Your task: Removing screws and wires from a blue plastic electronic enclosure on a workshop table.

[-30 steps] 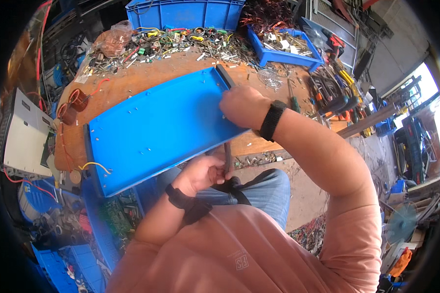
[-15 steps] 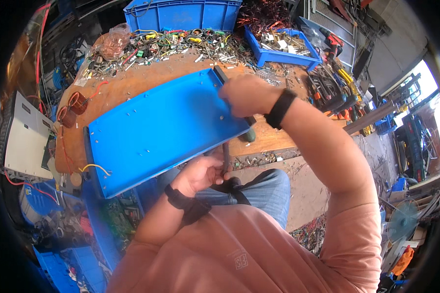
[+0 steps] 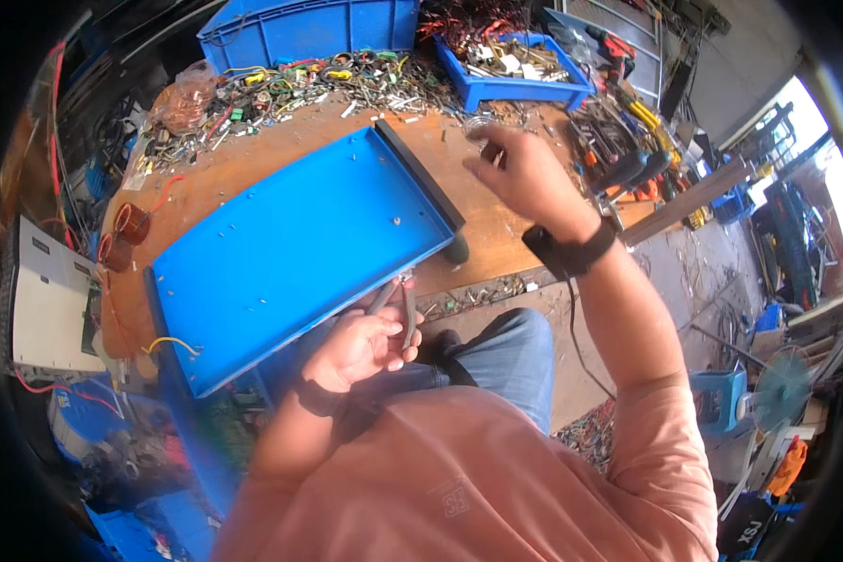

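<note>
Gripping pliers (image 3: 409,317), left hand (image 3: 358,348); half-open, right hand (image 3: 536,183) — shallow blue panel (image 3: 290,253), studded, black-ended.

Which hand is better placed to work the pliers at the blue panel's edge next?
Probably the left hand: it holds the pliers, their head beside the blue panel's near edge. The right hand is to the panel's right, clear of the pliers.

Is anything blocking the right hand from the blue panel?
Nothing visible stands between the right hand and the blue panel; wooden tabletop shows in the gap, with the panel's black end strip facing the hand.
</note>
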`<state>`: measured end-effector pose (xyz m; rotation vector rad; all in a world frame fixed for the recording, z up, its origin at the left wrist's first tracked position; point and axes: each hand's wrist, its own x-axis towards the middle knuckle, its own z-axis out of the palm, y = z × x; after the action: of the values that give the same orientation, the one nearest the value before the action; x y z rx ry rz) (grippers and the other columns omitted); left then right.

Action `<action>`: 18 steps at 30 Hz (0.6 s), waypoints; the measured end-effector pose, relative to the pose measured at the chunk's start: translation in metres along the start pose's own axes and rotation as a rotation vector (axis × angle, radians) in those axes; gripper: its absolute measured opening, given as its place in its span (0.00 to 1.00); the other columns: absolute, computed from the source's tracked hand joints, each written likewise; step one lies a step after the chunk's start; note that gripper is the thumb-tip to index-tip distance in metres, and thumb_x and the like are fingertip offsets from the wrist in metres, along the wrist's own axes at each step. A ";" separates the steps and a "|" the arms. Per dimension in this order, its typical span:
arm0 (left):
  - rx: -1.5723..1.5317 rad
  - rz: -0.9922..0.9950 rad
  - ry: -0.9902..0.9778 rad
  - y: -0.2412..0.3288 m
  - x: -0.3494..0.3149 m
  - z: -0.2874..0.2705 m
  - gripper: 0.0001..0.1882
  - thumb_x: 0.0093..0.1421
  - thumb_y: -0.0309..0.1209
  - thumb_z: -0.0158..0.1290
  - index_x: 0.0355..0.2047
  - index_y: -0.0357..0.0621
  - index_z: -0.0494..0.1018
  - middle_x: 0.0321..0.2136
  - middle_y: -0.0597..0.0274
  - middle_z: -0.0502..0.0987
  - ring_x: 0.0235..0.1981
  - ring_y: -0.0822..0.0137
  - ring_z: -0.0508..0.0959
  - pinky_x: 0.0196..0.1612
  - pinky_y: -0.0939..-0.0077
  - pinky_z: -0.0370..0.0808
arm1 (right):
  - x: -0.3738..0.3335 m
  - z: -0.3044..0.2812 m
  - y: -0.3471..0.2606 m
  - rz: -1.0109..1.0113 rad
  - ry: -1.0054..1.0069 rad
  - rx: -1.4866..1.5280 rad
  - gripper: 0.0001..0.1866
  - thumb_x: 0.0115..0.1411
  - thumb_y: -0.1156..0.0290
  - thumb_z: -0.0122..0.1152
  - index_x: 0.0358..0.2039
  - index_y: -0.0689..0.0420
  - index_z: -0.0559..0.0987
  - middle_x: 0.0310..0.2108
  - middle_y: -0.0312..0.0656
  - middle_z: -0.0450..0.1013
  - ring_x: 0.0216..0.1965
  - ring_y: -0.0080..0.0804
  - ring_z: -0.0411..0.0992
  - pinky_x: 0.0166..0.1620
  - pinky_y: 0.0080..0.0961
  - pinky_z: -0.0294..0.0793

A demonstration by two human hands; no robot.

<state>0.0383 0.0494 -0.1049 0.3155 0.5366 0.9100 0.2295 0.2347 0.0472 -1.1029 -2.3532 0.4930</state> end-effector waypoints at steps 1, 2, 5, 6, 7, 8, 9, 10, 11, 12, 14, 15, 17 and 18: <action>0.006 -0.017 0.003 0.001 -0.004 0.003 0.16 0.56 0.27 0.46 0.44 0.33 0.68 0.33 0.50 0.75 0.31 0.56 0.76 0.24 0.74 0.71 | -0.015 0.003 0.004 0.004 0.000 0.042 0.18 0.51 0.64 0.61 0.40 0.60 0.76 0.26 0.47 0.75 0.29 0.43 0.74 0.35 0.33 0.72; 0.014 -0.034 0.026 0.002 -0.008 0.007 0.15 0.56 0.27 0.44 0.43 0.33 0.68 0.32 0.50 0.74 0.30 0.58 0.76 0.24 0.75 0.70 | -0.030 0.005 0.008 0.005 -0.018 0.083 0.17 0.51 0.66 0.62 0.41 0.60 0.76 0.23 0.41 0.72 0.25 0.32 0.69 0.31 0.27 0.69; 0.052 -0.091 0.058 0.003 -0.017 0.014 0.15 0.56 0.26 0.43 0.44 0.32 0.67 0.31 0.51 0.74 0.30 0.59 0.76 0.24 0.75 0.69 | -0.068 0.011 0.014 0.078 -0.028 0.267 0.14 0.53 0.73 0.61 0.41 0.61 0.75 0.21 0.32 0.67 0.21 0.17 0.61 0.26 0.19 0.64; 0.079 -0.090 0.065 0.003 -0.019 0.019 0.15 0.56 0.26 0.44 0.44 0.32 0.67 0.31 0.51 0.74 0.30 0.59 0.76 0.25 0.76 0.69 | -0.079 0.013 0.018 0.117 -0.051 0.294 0.14 0.53 0.73 0.61 0.41 0.62 0.75 0.21 0.31 0.67 0.22 0.16 0.61 0.26 0.18 0.64; 0.106 -0.086 0.074 0.003 -0.021 0.022 0.15 0.56 0.26 0.44 0.44 0.32 0.67 0.31 0.51 0.74 0.30 0.59 0.76 0.25 0.76 0.69 | -0.089 0.015 0.021 0.152 -0.075 0.325 0.14 0.53 0.74 0.61 0.41 0.62 0.75 0.21 0.31 0.67 0.22 0.15 0.61 0.26 0.17 0.63; 0.058 -0.105 0.083 -0.001 -0.021 0.015 0.16 0.56 0.26 0.47 0.44 0.32 0.67 0.31 0.47 0.74 0.29 0.54 0.77 0.20 0.74 0.70 | -0.098 0.017 0.023 0.166 -0.067 0.336 0.14 0.53 0.74 0.61 0.41 0.62 0.75 0.21 0.31 0.67 0.22 0.15 0.61 0.26 0.17 0.63; 0.064 -0.121 0.089 -0.003 -0.022 0.012 0.16 0.56 0.26 0.47 0.44 0.32 0.67 0.31 0.47 0.74 0.29 0.54 0.77 0.20 0.74 0.70 | -0.107 0.019 0.025 0.202 -0.103 0.410 0.14 0.54 0.74 0.60 0.42 0.63 0.74 0.21 0.31 0.67 0.23 0.15 0.62 0.26 0.17 0.64; 0.062 -0.144 0.070 -0.004 -0.023 0.010 0.16 0.56 0.26 0.47 0.45 0.32 0.67 0.31 0.47 0.74 0.28 0.54 0.77 0.20 0.74 0.70 | -0.114 0.020 0.028 0.235 -0.138 0.484 0.14 0.55 0.75 0.60 0.42 0.63 0.73 0.21 0.30 0.67 0.23 0.14 0.63 0.26 0.16 0.64; 0.060 -0.165 0.050 -0.005 -0.024 0.011 0.16 0.56 0.26 0.47 0.45 0.32 0.67 0.31 0.47 0.75 0.28 0.54 0.77 0.19 0.75 0.70 | -0.120 0.020 0.030 0.243 -0.131 0.493 0.14 0.55 0.75 0.60 0.42 0.63 0.73 0.21 0.30 0.67 0.23 0.14 0.63 0.26 0.16 0.64; 0.067 -0.175 0.054 -0.006 -0.024 0.014 0.16 0.56 0.26 0.47 0.45 0.32 0.67 0.31 0.47 0.75 0.28 0.54 0.77 0.19 0.75 0.70 | -0.125 0.020 0.033 0.263 -0.128 0.517 0.14 0.55 0.75 0.60 0.42 0.64 0.73 0.22 0.30 0.67 0.24 0.14 0.64 0.27 0.15 0.64; 0.129 -0.229 0.119 -0.003 -0.026 0.023 0.17 0.55 0.25 0.46 0.46 0.31 0.66 0.30 0.47 0.74 0.28 0.55 0.77 0.20 0.75 0.71 | -0.136 0.022 0.041 0.302 -0.102 0.656 0.14 0.56 0.76 0.59 0.43 0.65 0.72 0.24 0.31 0.68 0.27 0.15 0.66 0.30 0.15 0.66; 0.138 -0.231 0.123 -0.004 -0.028 0.028 0.17 0.55 0.25 0.46 0.46 0.31 0.66 0.30 0.47 0.74 0.28 0.55 0.77 0.20 0.75 0.71 | -0.142 0.022 0.046 0.302 -0.095 0.663 0.14 0.56 0.76 0.59 0.43 0.65 0.72 0.24 0.31 0.68 0.27 0.15 0.66 0.30 0.15 0.66; 0.183 -0.179 0.031 -0.003 -0.032 0.039 0.19 0.55 0.24 0.46 0.47 0.33 0.66 0.31 0.46 0.74 0.29 0.56 0.76 0.20 0.75 0.72 | -0.150 0.022 0.055 0.308 -0.074 0.686 0.15 0.56 0.76 0.59 0.44 0.66 0.72 0.26 0.31 0.68 0.28 0.15 0.67 0.31 0.15 0.67; 0.199 -0.180 0.050 0.000 -0.034 0.049 0.20 0.54 0.24 0.47 0.48 0.34 0.65 0.32 0.44 0.73 0.29 0.56 0.76 0.20 0.75 0.72 | -0.155 0.019 0.056 0.330 -0.068 0.753 0.15 0.57 0.77 0.58 0.44 0.66 0.72 0.28 0.32 0.69 0.31 0.16 0.68 0.34 0.15 0.68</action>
<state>0.0486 0.0198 -0.0542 0.4186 0.6924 0.6930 0.3385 0.1451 -0.0394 -1.0867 -1.7573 1.4061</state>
